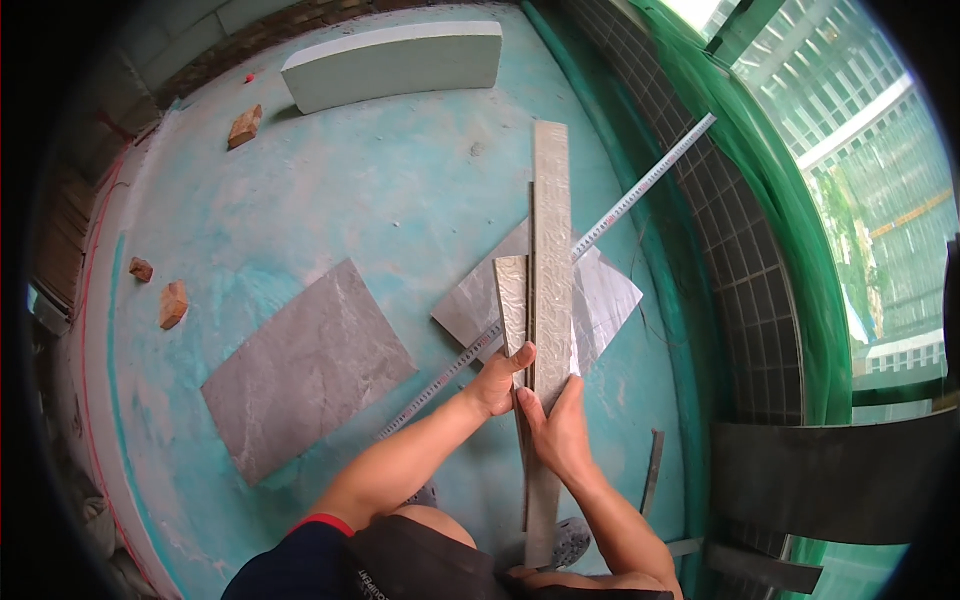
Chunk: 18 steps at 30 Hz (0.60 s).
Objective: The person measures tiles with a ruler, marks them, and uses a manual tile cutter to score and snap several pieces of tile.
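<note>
Several narrow tile strips are held upright in front of me, their pale, ridged backs showing. The longest tile strip [552, 220] is gripped by my right hand [560, 430] along its right edge. My left hand [497, 383] is closed round a shorter, tapered tile strip [512, 290], thumb over its face. A thin strip edge shows between these two. Behind the strips, a grey marbled tile [612, 290] lies on the floor. An extended tape measure [650, 180] runs diagonally across it; its middle is hidden by the strips and my left hand.
Another grey marbled tile [305, 370] lies to the left on the teal-stained floor [420, 170]. A pale block [400, 65] stands at the back. Brick pieces [173, 304] lie at the left. Green netting [790, 230] hangs by the dark-tiled wall [735, 220]. A dark strip [652, 472] lies at lower right.
</note>
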Each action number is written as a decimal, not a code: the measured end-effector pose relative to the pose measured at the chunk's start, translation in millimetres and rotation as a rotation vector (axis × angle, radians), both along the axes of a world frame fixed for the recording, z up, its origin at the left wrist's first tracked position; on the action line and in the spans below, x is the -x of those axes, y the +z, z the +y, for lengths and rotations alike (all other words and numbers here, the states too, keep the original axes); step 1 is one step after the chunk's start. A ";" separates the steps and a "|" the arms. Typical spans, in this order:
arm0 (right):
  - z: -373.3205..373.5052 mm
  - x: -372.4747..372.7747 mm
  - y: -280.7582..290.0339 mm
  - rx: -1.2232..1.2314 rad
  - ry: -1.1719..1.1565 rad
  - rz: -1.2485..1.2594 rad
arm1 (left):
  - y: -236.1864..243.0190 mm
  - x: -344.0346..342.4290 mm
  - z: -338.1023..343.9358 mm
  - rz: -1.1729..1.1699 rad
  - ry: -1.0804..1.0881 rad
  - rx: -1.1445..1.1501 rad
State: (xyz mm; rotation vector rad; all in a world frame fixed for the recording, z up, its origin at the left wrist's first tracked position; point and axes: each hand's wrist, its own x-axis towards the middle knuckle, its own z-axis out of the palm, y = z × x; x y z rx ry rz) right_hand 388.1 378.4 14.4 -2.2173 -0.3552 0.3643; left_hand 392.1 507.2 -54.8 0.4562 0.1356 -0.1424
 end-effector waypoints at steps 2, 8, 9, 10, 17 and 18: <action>7.0 -6.9 11.4 0.186 0.063 -0.136 | -3.9 -2.9 5.2 0.012 0.009 0.002; 11.5 -13.0 34.5 0.514 0.207 -0.373 | 12.9 1.3 9.2 0.181 0.005 0.275; 10.7 -12.0 40.2 0.512 0.218 -0.370 | 7.9 3.4 9.0 0.185 0.015 0.276; 8.1 -8.1 45.1 0.473 0.262 -0.447 | -0.8 8.2 9.6 0.152 0.012 0.309; -45.1 -37.0 71.4 0.171 0.158 -0.194 | -13.8 55.3 42.6 0.273 0.299 0.228; -48.6 -39.1 60.6 0.143 0.189 -0.186 | -12.0 62.8 49.5 0.301 0.374 0.226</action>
